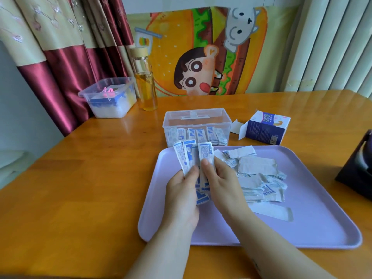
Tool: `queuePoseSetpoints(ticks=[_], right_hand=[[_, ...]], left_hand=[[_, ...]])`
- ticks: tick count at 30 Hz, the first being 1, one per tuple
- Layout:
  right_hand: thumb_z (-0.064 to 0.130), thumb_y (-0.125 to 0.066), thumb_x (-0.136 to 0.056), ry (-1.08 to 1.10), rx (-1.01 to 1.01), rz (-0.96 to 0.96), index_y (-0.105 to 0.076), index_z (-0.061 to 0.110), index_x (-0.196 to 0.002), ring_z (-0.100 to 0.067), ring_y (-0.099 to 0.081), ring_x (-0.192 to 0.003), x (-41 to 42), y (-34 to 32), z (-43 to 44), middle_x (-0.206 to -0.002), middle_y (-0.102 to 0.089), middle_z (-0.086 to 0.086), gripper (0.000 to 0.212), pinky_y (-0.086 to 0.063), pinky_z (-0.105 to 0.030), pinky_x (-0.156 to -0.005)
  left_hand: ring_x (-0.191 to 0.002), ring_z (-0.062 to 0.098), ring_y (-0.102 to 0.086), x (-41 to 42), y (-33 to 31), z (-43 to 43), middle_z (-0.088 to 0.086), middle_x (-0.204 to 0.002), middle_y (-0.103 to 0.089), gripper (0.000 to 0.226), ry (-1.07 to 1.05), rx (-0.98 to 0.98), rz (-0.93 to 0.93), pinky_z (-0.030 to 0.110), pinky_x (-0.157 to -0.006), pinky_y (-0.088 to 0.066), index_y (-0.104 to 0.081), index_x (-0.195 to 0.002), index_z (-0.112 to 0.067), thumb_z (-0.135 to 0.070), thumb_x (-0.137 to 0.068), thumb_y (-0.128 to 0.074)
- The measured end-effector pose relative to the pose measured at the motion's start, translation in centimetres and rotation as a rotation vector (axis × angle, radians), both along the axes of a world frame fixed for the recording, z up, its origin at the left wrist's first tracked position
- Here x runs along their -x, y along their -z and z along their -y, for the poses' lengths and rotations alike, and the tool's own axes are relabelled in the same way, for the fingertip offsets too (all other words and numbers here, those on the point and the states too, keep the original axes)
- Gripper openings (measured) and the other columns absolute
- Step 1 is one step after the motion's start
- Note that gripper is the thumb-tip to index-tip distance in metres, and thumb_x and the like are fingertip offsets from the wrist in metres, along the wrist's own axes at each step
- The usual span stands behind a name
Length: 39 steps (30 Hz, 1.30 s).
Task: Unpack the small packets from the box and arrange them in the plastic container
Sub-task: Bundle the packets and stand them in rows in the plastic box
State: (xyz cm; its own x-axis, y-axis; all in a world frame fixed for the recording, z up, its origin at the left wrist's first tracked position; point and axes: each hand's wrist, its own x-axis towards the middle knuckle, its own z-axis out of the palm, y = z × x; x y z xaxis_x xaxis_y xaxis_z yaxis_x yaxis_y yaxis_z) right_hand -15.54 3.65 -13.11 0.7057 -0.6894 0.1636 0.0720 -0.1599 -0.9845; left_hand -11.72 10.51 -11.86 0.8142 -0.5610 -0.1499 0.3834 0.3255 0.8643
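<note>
Both hands hold a fanned bunch of white-and-blue small packets [191, 156] over the left part of a lilac tray [314, 224]. My left hand [181, 190] grips the bunch from the left with its thumb on top. My right hand [219, 178] pinches the same bunch from the right. A loose pile of packets [255, 174] lies on the tray to the right of my hands. Behind the tray stands the clear plastic container [196, 117], with a row of packets upright inside it. The opened blue-and-white box [265, 127] lies to the container's right.
A glass bottle [145, 81] of yellow liquid and a second clear lidded bin [109, 97] stand at the table's back left. A dark object [358, 168] sits at the right edge. The wooden table [80, 178] shows bare wood to the left.
</note>
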Motion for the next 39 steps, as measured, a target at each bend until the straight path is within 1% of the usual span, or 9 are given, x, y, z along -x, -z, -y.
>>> queuePoseSetpoints(ticks=[3, 6, 10, 13, 16, 24, 29, 36, 39], right_hand=[[0.029, -0.045, -0.098, -0.001, -0.003, 0.021, -0.057, 0.0, -0.092, -0.022, -0.065, -0.077, 0.0, 0.17, -0.06, -0.087, -0.066, -0.02, 0.032, -0.053, -0.043, -0.073], [0.027, -0.047, -0.098, -0.015, -0.127, 0.015, -0.061, 0.003, -0.093, -0.021, -0.067, -0.074, 0.04, 0.09, 0.42, -0.08, -0.07, -0.009, 0.028, -0.054, -0.032, -0.06], [0.028, -0.047, -0.097, -0.024, -0.22, 0.068, -0.063, 0.006, -0.09, -0.021, -0.064, -0.075, 0.12, -0.14, 0.29, -0.082, -0.067, -0.017, 0.028, -0.053, -0.044, -0.072], [0.027, -0.047, -0.098, -0.033, -0.254, 0.103, -0.065, 0.013, -0.086, -0.023, -0.067, -0.079, 0.15, -0.26, 0.03, -0.08, -0.068, -0.009, 0.026, -0.053, -0.042, -0.076], [0.022, -0.047, -0.098, -0.06, -0.361, 0.142, -0.069, 0.016, -0.093, -0.026, -0.069, -0.092, 0.26, -0.23, 0.14, -0.093, -0.073, -0.011, 0.024, -0.054, -0.042, -0.083], [0.019, -0.044, -0.099, -0.105, -0.57, 0.203, -0.066, 0.011, -0.104, -0.025, -0.069, -0.093, 0.41, 0.11, 0.26, -0.1, -0.072, -0.013, 0.024, -0.054, -0.033, -0.074], [0.022, -0.046, -0.099, -0.123, -0.543, 0.161, -0.067, 0.013, -0.107, -0.028, -0.068, -0.097, 0.53, 0.09, 0.54, -0.102, -0.072, -0.013, 0.024, -0.053, -0.041, -0.084], [0.02, -0.046, -0.098, -0.088, -0.43, 0.11, -0.068, 0.014, -0.096, -0.025, -0.071, -0.084, 0.42, 0.34, 0.36, -0.091, -0.074, -0.011, 0.023, -0.056, -0.039, -0.077], [0.025, -0.047, -0.098, -0.091, -0.331, 0.067, -0.065, 0.009, -0.092, -0.024, -0.067, -0.078, 0.38, 0.15, 0.41, -0.082, -0.069, -0.011, 0.025, -0.053, -0.038, -0.074]], left_hand=[[-0.086, 0.02, -0.072, 0.26, 0.06, 0.2, 0.003, -0.098, -0.074, 0.022, 0.031, -0.025, 0.002, 0.029, -0.062, -0.056, -0.067, -0.111, -0.019, -0.019, -0.093, -0.055], [-0.084, 0.021, -0.072, 0.19, 0.16, 0.31, 0.004, -0.094, -0.075, 0.021, 0.032, -0.034, 0.0, 0.035, -0.069, -0.056, -0.067, -0.106, -0.022, -0.026, -0.096, -0.049], [-0.085, 0.021, -0.072, 0.26, 0.25, 0.46, 0.003, -0.092, -0.075, 0.024, 0.03, -0.054, 0.037, 0.036, -0.071, -0.055, -0.069, -0.099, -0.024, -0.027, -0.098, -0.045], [-0.083, 0.021, -0.071, 0.37, 0.2, 0.46, 0.005, -0.093, -0.075, 0.02, 0.041, -0.057, 0.048, 0.032, -0.064, -0.054, -0.071, -0.102, -0.018, -0.023, -0.094, -0.053], [-0.08, 0.023, -0.07, 0.24, 0.34, 0.34, 0.009, -0.093, -0.074, 0.019, 0.034, -0.053, 0.037, 0.03, -0.061, -0.054, -0.072, -0.103, -0.016, -0.018, -0.092, -0.056], [-0.08, 0.022, -0.072, 0.2, 0.61, 0.19, 0.005, -0.093, -0.075, 0.018, 0.012, -0.056, 0.033, 0.031, -0.064, -0.055, -0.07, -0.102, -0.017, -0.011, -0.087, -0.062], [-0.08, 0.022, -0.071, 0.01, 0.82, -0.04, 0.007, -0.095, -0.074, 0.024, 0.031, -0.089, 0.038, 0.033, -0.066, -0.053, -0.07, -0.108, -0.014, -0.015, -0.084, -0.065], [-0.083, 0.023, -0.07, 0.08, 0.62, -0.19, 0.012, -0.102, -0.072, 0.028, 0.157, 0.02, -0.173, 0.039, -0.076, -0.054, -0.066, -0.111, -0.017, -0.025, -0.099, -0.043], [-0.083, 0.023, -0.07, 0.07, 0.59, -0.29, 0.013, -0.1, -0.072, 0.029, 0.232, 0.032, -0.174, 0.037, -0.072, -0.056, -0.068, -0.107, -0.016, -0.025, -0.099, -0.042]])
